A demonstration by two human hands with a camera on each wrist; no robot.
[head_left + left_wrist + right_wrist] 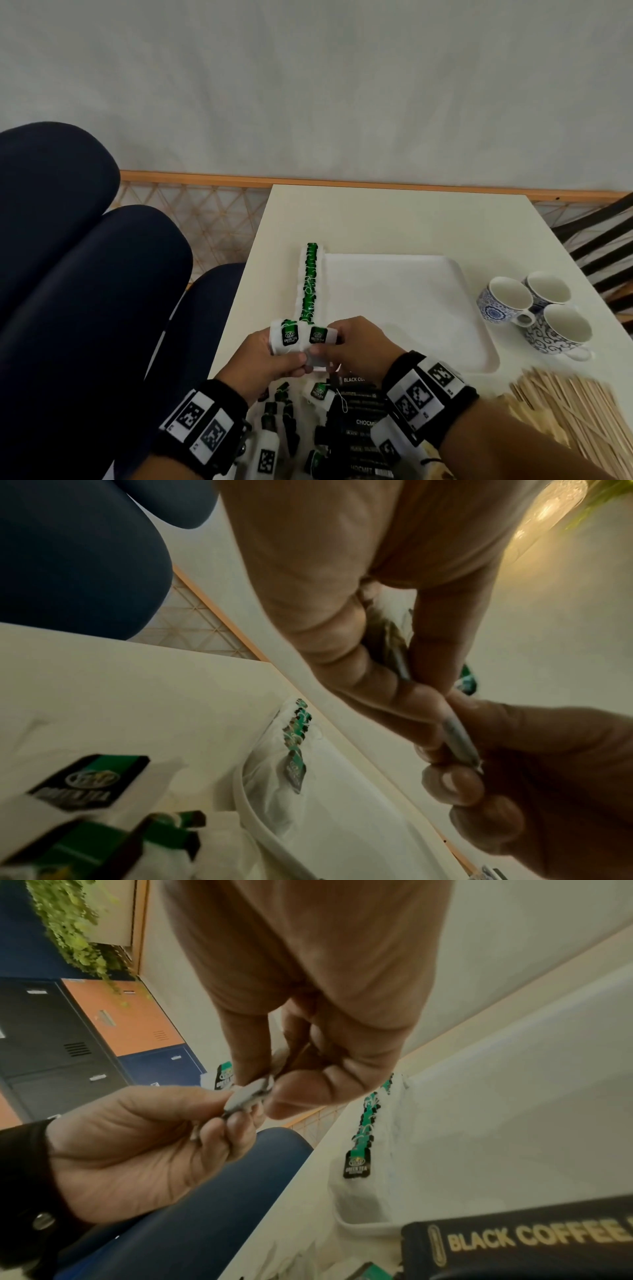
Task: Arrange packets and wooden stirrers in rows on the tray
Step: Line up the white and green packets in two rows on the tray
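My left hand (291, 359) and right hand (327, 349) meet just above the near-left corner of the white tray (411, 308). Each pinches a white green tea packet: one (287, 337) in the left hand, another (322, 336) in the right hand. In the wrist views the held packets show edge-on between the fingers (459, 742) (245, 1097). A row of green tea packets (310, 284) runs along the tray's left edge. Loose tea packets (318, 392) and black coffee packets (359, 425) lie heaped at the table's near edge. Wooden stirrers (565, 414) lie piled at the right.
Three blue-patterned cups (534, 308) stand right of the tray. Dark blue chair cushions (85, 274) sit left of the table. The table edge (239, 291) runs close by the tray's left side. A black coffee packet (531, 1240) lies near the tray corner.
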